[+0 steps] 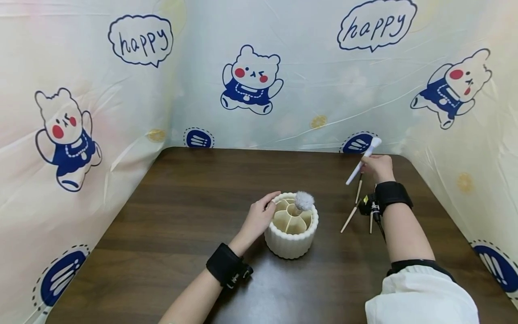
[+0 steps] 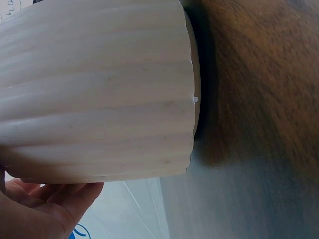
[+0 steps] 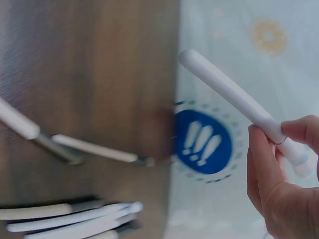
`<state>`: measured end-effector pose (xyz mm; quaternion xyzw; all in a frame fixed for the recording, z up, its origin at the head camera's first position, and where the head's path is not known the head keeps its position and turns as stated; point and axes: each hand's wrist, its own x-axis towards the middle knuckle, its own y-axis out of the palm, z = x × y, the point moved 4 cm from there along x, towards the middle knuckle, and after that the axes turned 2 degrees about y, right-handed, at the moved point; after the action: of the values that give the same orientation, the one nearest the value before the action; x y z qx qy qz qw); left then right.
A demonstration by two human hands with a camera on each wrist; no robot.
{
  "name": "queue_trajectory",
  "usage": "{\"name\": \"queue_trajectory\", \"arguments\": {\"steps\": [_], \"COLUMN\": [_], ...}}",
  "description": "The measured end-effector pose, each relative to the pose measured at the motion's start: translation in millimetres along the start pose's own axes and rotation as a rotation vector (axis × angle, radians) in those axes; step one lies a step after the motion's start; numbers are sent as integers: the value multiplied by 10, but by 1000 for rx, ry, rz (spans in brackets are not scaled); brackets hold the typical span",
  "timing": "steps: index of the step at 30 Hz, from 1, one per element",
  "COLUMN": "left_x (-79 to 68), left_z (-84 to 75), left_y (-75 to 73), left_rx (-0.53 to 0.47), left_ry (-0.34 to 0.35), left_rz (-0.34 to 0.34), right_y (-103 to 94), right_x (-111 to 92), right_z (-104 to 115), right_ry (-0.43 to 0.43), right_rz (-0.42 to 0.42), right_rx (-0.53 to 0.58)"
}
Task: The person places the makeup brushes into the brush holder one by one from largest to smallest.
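A cream ribbed brush holder (image 1: pixel 289 245) with several compartments stands upright on the table. A brush with a fluffy grey head (image 1: pixel 304 201) sticks up out of its far right side. My left hand (image 1: pixel 257 219) holds the holder at its left rim; the left wrist view shows fingers (image 2: pixel 82 199) against the ribbed wall. Over the table's far right part, my right hand (image 1: pixel 380 168) pinches a white makeup brush (image 1: pixel 356 172) between thumb and fingers. Its bristle end points up and away, with the plain handle end (image 3: pixel 214 74) sticking out from the fingers in the right wrist view.
Several thin brushes (image 1: pixel 349 219) lie on the dark wooden table (image 1: pixel 194 202) below and beside my right forearm. More white-handled brushes (image 3: pixel 75 219) lie close together in the right wrist view. A printed curtain (image 1: pixel 299 99) surrounds the table's back and sides.
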<state>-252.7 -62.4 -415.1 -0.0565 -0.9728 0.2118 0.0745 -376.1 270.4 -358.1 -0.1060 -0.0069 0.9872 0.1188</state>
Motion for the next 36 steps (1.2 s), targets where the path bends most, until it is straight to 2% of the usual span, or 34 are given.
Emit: {"name": "queue_trajectory", "arguments": {"steps": [3,7,12,17,22,29,36], "left_x": [4,7,12,13,19,22,16], "left_z": [1,6,13,11,3,-9,-6], "left_y": [-1,0,7,12,8,1,5], "left_rx": [-3,3,3,-1,9,7,-6], "left_ry": [3,3,3,1,-4,-9,-9], "left_rz": [1,-4,3,4,-4,0,0], "right_y": [34,41,63,131,229,366,512], "right_x": [-55,-99,-188,-389,-638,-907,-1100], "right_z": [162,326,521,704,825,894,900], "right_ry": [-63,-106,-174,-242,-326,-380,-430], "right_rz": [60,82,77,86,145,294,321], "right_rx": [52,64,-8,-106,-193,-109,-393]}}
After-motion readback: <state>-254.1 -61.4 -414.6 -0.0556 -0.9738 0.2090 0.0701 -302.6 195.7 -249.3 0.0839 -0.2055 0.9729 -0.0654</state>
